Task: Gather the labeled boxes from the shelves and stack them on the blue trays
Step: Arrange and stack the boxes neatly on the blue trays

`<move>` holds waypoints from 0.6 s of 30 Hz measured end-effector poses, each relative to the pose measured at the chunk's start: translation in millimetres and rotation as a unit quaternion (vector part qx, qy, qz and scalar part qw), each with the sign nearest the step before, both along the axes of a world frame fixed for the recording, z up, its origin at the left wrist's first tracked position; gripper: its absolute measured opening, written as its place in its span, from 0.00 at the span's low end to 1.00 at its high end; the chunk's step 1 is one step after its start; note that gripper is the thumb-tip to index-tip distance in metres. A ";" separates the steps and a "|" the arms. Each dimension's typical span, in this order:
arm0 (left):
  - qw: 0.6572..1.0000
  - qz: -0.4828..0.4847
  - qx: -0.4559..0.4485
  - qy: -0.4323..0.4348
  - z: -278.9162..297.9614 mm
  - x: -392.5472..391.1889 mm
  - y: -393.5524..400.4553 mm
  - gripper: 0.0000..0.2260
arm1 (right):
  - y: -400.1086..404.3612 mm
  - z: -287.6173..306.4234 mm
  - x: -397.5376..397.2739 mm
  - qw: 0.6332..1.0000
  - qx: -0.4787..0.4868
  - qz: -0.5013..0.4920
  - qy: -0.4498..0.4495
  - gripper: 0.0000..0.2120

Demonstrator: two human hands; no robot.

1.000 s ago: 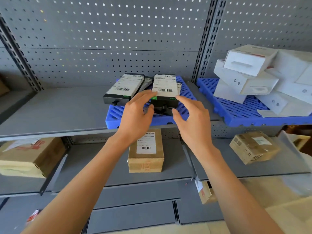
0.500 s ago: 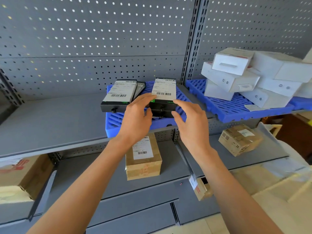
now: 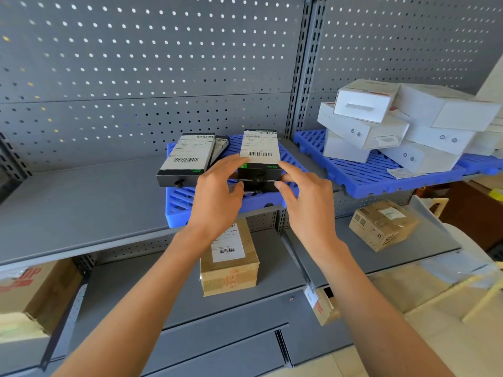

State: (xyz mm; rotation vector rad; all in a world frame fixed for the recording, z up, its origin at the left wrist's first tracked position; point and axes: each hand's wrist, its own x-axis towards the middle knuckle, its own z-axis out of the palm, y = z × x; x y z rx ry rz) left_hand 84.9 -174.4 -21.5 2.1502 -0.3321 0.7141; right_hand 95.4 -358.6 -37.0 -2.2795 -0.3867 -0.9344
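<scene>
- We cannot read the small print on the label of the black box (image 3: pixel 260 159) between the two hands.
- The left hand (image 3: pixel 217 197) hides part of the blue tray (image 3: pixel 177 205) and the top of the brown box (image 3: pixel 230 261) below.
- Another black box (image 3: pixel 222 145) peeks out from behind the front one (image 3: pixel 187 159).
- The picture's edge cuts off the white boxes (image 3: pixel 446 115) on the right.
</scene>
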 end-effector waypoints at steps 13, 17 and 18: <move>1.000 0.024 -0.011 -0.016 11.8 2.9 -18.8 0.22 | -15.3 14.5 17.6 0.999 0.019 0.032 -0.020 0.19; 0.999 0.033 -0.004 -0.012 14.8 10.2 -28.7 0.21 | -24.7 16.0 31.2 0.999 0.024 0.042 -0.006 0.19; 0.999 0.037 -0.003 -0.010 15.9 12.0 -31.6 0.21 | -27.3 16.4 34.6 0.999 0.028 0.046 -0.003 0.19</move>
